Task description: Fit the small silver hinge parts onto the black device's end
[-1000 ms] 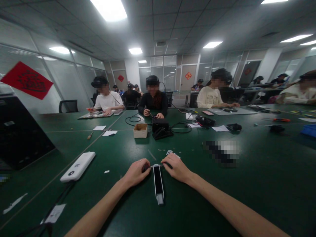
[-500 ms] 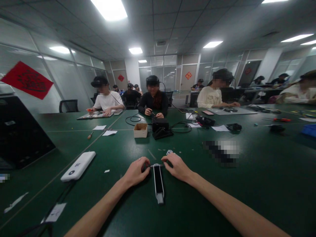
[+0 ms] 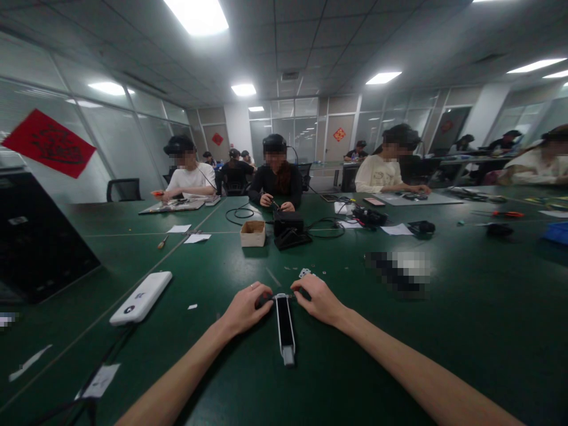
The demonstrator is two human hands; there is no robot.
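A slim white-framed tool with a black middle strip lies lengthwise on the green table, its pale grey end toward me. I cannot make out its exact kind. At its far end, small thin parts stick out sideways toward my fingers. My left hand is closed at the left of that end, thumb and fingers pinched together. On the other side my right hand is closed too, fingertips bent down by the right of the far end. What sits between the fingertips is too small to name. Small white pieces lie just beyond my right hand.
To the left lies a white power bank with a dark cable. A small cardboard box and a black device on a stand stand ahead. A black HP computer case is at far left. Several people sit across the table.
My left hand has shifted slightly right, closer to the tool's far end. My right hand and the tool have hardly moved. The person across at left has drawn a hand back.
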